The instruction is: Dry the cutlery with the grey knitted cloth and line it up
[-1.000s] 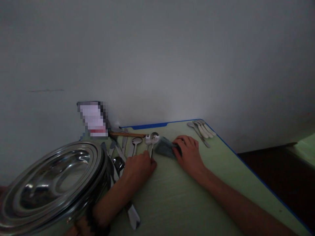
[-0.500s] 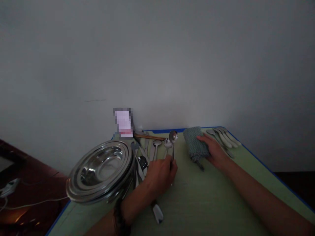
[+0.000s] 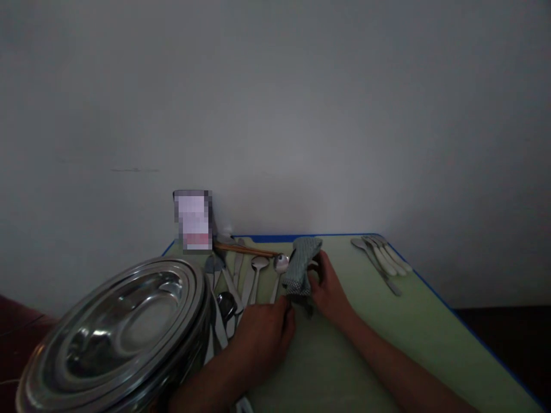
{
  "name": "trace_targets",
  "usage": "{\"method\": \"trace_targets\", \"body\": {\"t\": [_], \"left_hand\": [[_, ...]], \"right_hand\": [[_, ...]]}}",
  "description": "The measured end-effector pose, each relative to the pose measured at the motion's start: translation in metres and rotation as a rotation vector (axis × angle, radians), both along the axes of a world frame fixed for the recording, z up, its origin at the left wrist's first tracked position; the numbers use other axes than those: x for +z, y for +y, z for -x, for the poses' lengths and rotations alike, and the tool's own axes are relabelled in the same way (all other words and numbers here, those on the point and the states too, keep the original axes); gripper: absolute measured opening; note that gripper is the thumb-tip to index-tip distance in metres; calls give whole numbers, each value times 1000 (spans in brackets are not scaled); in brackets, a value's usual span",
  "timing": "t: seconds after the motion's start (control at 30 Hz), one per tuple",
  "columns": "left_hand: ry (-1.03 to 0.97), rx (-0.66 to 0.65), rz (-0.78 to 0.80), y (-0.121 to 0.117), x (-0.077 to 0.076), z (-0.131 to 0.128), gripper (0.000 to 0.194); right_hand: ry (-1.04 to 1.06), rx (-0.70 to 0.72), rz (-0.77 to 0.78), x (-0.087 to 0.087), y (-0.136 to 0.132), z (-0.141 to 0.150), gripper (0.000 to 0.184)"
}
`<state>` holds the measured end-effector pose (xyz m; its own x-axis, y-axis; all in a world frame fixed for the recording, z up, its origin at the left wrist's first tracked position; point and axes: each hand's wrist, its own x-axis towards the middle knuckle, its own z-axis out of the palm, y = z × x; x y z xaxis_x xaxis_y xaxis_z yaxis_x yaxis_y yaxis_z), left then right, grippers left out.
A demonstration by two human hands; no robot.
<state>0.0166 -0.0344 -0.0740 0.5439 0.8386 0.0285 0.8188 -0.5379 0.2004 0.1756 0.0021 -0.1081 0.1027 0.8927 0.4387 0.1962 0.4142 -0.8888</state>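
Observation:
My left hand (image 3: 266, 332) is closed around the handle of a spoon, whose bowl is now hidden by the cloth. My right hand (image 3: 329, 287) grips a grey-green checked cloth (image 3: 303, 264), folded over just above my left fist. Left of the cloth, a metal spoon (image 3: 281, 264) and another spoon (image 3: 259, 264) lie on the table among several knives and other cutlery. A black, rounded utensil head (image 3: 226, 304) rests in that group.
Stacked steel bowls (image 3: 181, 275) stand at the left. A pair of wooden chopsticks (image 3: 247, 250) lies at the back, near a propped phone (image 3: 193, 221) with a blurred screen. At the right, a spoon (image 3: 379, 267) lies beside several white-handled pieces of cutlery (image 3: 390, 261).
My right hand has brought the cloth leftward to my left hand, and it now covers the spoon's bowl. The view has shifted, with the bowls nearer and larger.

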Motion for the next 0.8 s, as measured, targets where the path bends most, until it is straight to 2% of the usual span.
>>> {"method": "trace_targets", "body": {"t": [0.1, 0.23, 0.33, 0.57, 0.7, 0.8], "left_hand": [[2, -74, 20, 1, 0, 1, 26], [-3, -163, 11, -1, -2, 2, 24], [-6, -180, 23, -1, -1, 3, 24], [-40, -176, 121, -2, 5, 5, 27], [-193, -174, 226, -2, 6, 7, 31], [-294, -144, 303, 0, 6, 8, 32]], "right_hand": [[-154, -75, -76, -1, -4, 1, 54], [-369, -133, -210, 3, -8, 2, 40], [-424, -180, -190, 5, -8, 2, 31], [-297, -96, 20, 12, -5, -2, 28], [-151, -33, 142, 14, 2, -8, 27], [-88, -15, 149, 13, 6, -11, 23]]}}
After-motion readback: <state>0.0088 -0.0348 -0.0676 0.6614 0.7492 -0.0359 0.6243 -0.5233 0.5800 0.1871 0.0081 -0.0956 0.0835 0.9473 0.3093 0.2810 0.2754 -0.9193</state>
